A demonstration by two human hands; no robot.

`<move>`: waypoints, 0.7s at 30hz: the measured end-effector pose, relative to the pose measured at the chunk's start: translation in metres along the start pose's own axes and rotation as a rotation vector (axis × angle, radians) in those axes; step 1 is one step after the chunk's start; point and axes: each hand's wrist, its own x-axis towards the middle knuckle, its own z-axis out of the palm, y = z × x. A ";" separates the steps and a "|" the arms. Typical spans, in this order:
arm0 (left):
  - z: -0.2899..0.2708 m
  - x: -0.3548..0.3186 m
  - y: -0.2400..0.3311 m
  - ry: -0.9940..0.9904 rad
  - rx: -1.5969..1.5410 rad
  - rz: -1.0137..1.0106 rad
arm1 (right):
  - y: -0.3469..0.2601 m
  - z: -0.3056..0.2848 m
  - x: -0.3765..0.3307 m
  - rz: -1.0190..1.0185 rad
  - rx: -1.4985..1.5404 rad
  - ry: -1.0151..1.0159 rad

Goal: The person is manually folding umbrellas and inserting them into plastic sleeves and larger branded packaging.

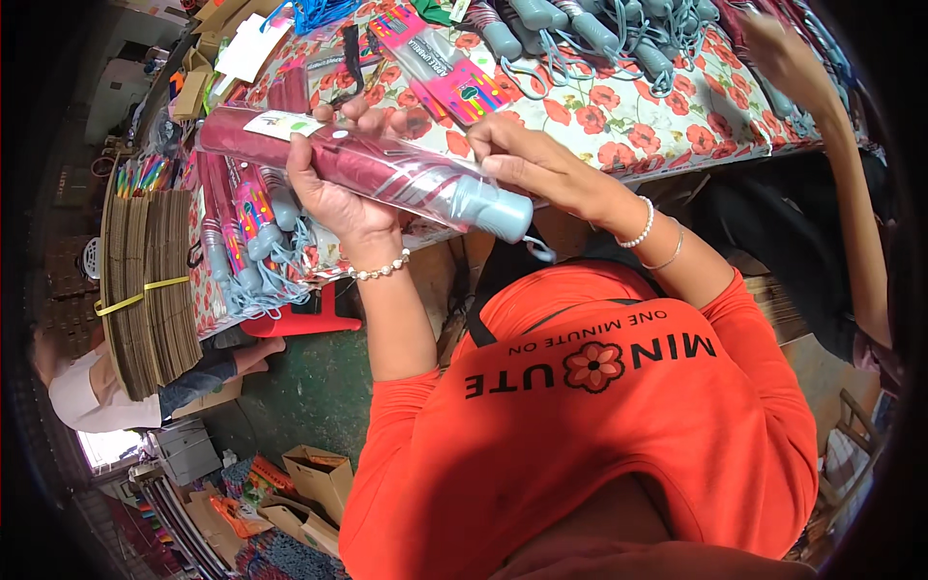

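Over the near edge of the worktop, a folded umbrella of dark red colour is held in the air, slanting from its far left end to its pale blue handle at the near right. A clear sleeve covers it, and a cord loop hangs out past the handle. The left hand grips the wrapped umbrella from below, with thumb and fingers on opposite sides. The right hand has curled fingers beside the sleeve near the handle; whether they pinch the film, I cannot tell.

For this handling, it seems good to keep the left grip firm but gentle, so the thin film does not wrinkle, and to let the right fingers work along the film without pulling hard. The loop should stay free of the film.

About room: patterned cloth shows to the right of the pink packets, which seems the easiest side for moving. The far pile of handles, the left pile of umbrellas and another person's arm at the right limit wide swings.
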 end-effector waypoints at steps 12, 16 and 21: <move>0.008 0.005 -0.003 -0.258 -0.248 -0.021 | -0.006 0.011 -0.006 0.205 0.563 -0.198; 0.010 0.006 -0.009 -0.261 -0.281 -0.030 | -0.009 0.012 -0.005 0.081 0.296 -0.133; 0.007 0.007 -0.012 -0.275 -0.388 -0.093 | 0.009 0.010 -0.012 -0.253 -0.315 0.135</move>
